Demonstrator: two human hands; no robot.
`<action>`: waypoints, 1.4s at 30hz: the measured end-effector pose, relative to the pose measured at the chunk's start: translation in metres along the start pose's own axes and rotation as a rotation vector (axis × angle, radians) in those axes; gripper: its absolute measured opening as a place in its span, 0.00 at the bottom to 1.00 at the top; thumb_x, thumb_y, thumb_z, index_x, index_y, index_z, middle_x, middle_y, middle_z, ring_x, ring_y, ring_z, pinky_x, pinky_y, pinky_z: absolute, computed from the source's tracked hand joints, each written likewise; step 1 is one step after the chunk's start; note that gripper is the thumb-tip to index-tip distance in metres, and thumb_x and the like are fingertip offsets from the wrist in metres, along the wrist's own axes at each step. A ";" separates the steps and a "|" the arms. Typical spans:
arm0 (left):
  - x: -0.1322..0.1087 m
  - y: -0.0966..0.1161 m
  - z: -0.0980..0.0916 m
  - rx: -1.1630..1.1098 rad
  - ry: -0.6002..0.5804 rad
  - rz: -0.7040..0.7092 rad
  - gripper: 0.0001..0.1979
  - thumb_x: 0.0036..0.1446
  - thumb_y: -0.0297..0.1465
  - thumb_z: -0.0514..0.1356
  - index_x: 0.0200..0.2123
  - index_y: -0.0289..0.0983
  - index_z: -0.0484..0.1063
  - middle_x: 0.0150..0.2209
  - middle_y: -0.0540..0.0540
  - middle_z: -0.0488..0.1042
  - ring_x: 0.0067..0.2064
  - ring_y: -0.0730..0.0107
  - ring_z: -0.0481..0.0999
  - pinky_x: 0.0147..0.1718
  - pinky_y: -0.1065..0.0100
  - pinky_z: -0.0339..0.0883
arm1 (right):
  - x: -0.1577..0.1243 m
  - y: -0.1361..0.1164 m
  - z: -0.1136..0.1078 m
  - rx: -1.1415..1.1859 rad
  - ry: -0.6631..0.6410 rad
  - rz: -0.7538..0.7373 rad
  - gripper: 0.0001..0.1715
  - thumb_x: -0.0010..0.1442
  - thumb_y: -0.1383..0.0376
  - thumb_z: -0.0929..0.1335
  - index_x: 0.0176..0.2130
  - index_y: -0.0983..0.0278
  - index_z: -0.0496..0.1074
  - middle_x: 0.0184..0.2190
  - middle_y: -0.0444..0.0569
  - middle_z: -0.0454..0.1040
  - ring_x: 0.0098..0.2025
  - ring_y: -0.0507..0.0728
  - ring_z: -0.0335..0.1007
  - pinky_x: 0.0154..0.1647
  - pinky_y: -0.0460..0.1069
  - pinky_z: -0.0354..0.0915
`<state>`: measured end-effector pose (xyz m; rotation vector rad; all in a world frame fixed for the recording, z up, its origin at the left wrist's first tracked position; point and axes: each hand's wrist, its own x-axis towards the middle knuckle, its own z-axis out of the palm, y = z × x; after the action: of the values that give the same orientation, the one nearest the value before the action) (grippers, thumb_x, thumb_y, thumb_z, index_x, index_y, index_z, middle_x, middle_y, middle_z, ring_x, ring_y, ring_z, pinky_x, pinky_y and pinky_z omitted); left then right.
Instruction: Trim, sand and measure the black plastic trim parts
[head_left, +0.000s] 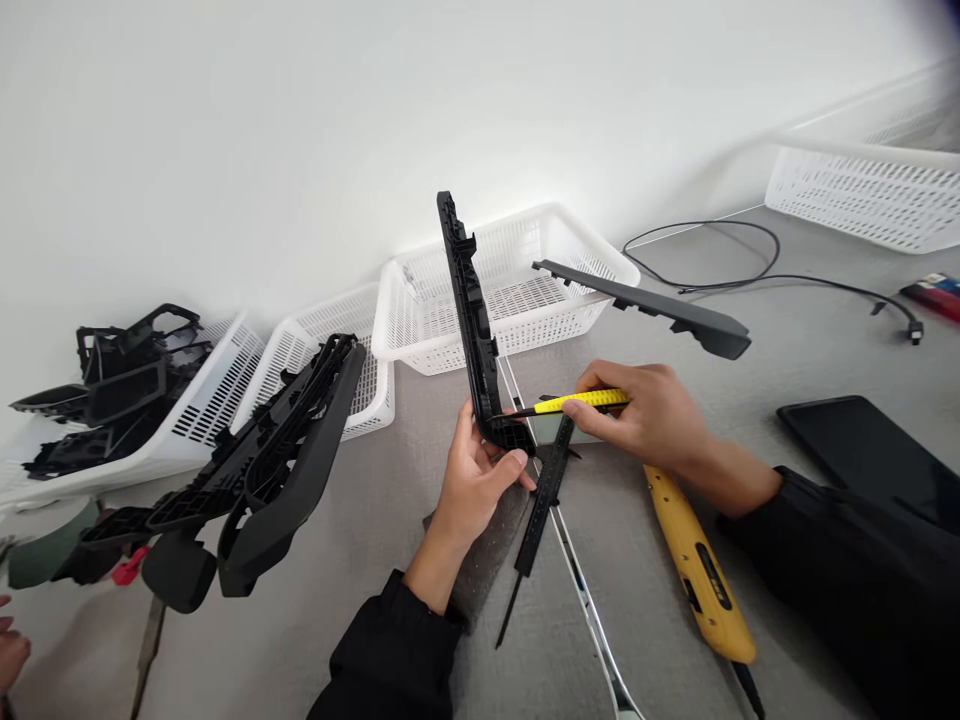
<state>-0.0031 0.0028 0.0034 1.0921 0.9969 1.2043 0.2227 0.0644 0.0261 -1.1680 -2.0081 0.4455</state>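
Observation:
Upright and slightly tilted, a long black plastic trim piece (471, 310) rises from my left hand (474, 480), whose fingers and thumb grip its bent lower end. My right hand (649, 410) pinches a slim tool with a ribbed yellow grip, seemingly tweezers (581, 401). Their thin dark tip reaches the ribbed inner side of the trim near its lower bend; exact contact is too small to tell. Below the hands lie a black caliper (541, 505) and a long shiny metal strip (581, 580). A yellow corded power tool (697, 570) rests under my right wrist.
Another black trim piece (652, 305) leans on a white basket (427, 350) behind. Several black trims (292, 480) stick out of a basket at left. A cable (750, 280), a phone (874, 455) and another basket (862, 195) are at right. Another person's hand (11, 645) shows at far left.

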 end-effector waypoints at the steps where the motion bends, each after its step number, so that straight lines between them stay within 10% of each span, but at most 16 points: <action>1: 0.000 0.000 0.000 0.003 -0.001 0.000 0.33 0.58 0.35 0.72 0.62 0.46 0.62 0.54 0.43 0.73 0.37 0.72 0.75 0.27 0.71 0.78 | 0.000 0.000 0.000 0.001 0.011 0.008 0.15 0.63 0.54 0.70 0.29 0.59 0.71 0.19 0.41 0.70 0.19 0.51 0.59 0.24 0.49 0.56; 42: -0.001 -0.003 0.000 0.050 0.034 -0.015 0.43 0.57 0.38 0.74 0.70 0.49 0.58 0.54 0.43 0.70 0.39 0.69 0.75 0.30 0.68 0.81 | -0.001 0.000 -0.002 -0.017 0.013 -0.042 0.14 0.64 0.55 0.70 0.31 0.60 0.72 0.20 0.40 0.70 0.19 0.51 0.60 0.26 0.49 0.57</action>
<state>-0.0025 0.0021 0.0005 1.1049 1.0643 1.1944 0.2248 0.0631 0.0273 -1.1343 -2.0249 0.4002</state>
